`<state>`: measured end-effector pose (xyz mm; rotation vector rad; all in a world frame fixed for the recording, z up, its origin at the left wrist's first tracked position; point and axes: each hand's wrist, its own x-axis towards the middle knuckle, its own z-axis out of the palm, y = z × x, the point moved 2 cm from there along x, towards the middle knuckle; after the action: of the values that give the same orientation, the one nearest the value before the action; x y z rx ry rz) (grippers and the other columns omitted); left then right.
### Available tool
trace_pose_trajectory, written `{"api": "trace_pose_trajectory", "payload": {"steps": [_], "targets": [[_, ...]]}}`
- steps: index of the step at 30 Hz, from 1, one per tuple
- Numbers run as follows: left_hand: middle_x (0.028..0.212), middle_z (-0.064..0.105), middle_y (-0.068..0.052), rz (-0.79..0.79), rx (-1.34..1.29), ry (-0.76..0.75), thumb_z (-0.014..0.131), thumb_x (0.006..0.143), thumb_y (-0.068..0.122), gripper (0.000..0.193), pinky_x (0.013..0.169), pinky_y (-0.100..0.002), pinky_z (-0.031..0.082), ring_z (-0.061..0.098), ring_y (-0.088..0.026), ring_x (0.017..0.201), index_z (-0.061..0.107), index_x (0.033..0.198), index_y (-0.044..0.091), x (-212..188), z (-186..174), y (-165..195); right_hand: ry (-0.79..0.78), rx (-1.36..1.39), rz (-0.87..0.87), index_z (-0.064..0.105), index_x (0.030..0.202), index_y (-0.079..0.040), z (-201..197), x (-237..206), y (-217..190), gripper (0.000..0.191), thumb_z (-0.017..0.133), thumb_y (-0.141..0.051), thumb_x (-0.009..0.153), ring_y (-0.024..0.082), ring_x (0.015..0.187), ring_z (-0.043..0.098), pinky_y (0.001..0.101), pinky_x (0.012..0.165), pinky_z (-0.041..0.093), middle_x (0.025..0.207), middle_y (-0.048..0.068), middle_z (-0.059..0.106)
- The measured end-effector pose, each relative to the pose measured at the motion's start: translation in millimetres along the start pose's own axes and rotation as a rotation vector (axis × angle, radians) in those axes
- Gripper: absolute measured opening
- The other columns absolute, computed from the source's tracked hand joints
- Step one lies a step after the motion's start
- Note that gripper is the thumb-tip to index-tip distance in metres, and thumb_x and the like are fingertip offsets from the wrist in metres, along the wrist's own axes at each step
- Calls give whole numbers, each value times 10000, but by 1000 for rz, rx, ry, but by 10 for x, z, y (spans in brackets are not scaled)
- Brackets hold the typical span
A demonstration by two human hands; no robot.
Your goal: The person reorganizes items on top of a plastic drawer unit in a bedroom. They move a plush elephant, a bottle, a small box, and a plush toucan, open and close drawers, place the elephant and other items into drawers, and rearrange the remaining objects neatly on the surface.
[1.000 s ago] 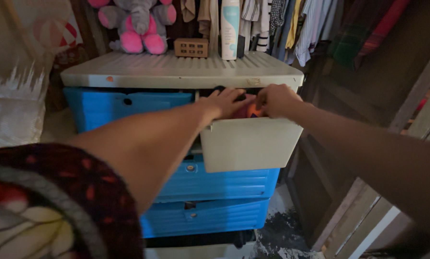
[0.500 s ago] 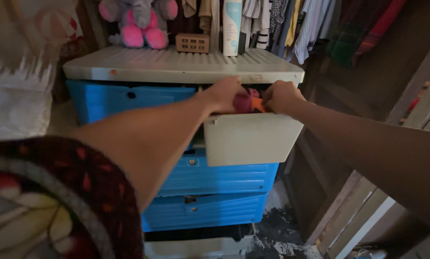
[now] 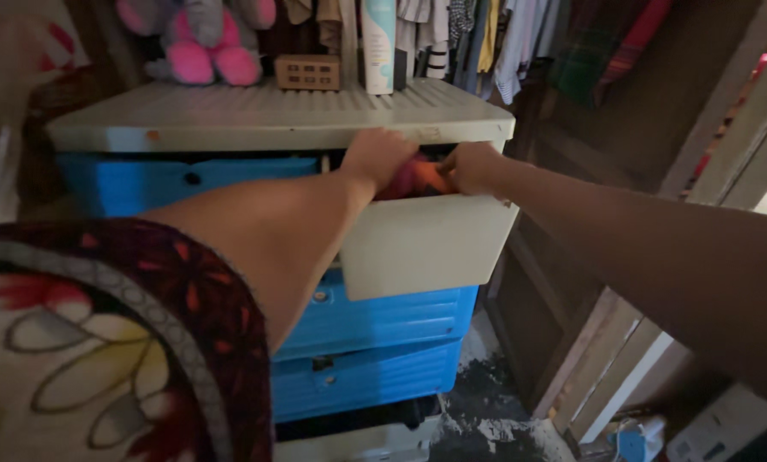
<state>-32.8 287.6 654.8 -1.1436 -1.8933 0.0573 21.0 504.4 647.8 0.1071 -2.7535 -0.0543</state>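
A blue plastic chest of drawers (image 3: 375,316) with a pale ribbed top (image 3: 255,115) stands in front of me. Its upper right drawer (image 3: 426,248), with a cream front, is pulled out and tilted. Both hands reach into it. My left hand (image 3: 377,158) presses down on red and pink cloth (image 3: 413,177) inside the drawer. My right hand (image 3: 473,167) grips the same bundle from the right, where an orange piece shows. The fingers of both hands are partly hidden in the cloth.
A pink and grey plush toy (image 3: 200,38), a small brown box (image 3: 308,73) and a tall pale bottle (image 3: 379,43) stand on the chest top. Clothes (image 3: 503,38) hang behind. A dark wooden wall panel (image 3: 589,239) is to the right, with clutter on the floor (image 3: 640,432).
Both hands have pushed deeper into the drawer and the cloth sits lower inside it. The camera has moved closer to the chest.
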Motion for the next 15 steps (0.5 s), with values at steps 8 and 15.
{"api": "trace_pose_trajectory", "payload": {"steps": [8,15], "targets": [[898,750,-140,-34,36,-75,649,809,152,123,754,-500,582,726,-372,911,771,827,154,-108,-633,-30,62,291,221,806,1098,-216,-511,-204,-179,323,771,-390,828,251,930,737,397,879,567,1035,78,777],[1095,726,-183,-565,-529,238,584,934,429,400,915,-503,532,686,-392,1046,734,1081,89,66,-805,-396,250,917,214,686,1309,-72,-1119,82,-561,582,701,-466,880,289,1113,694,474,929,592,1218,168,715]]}}
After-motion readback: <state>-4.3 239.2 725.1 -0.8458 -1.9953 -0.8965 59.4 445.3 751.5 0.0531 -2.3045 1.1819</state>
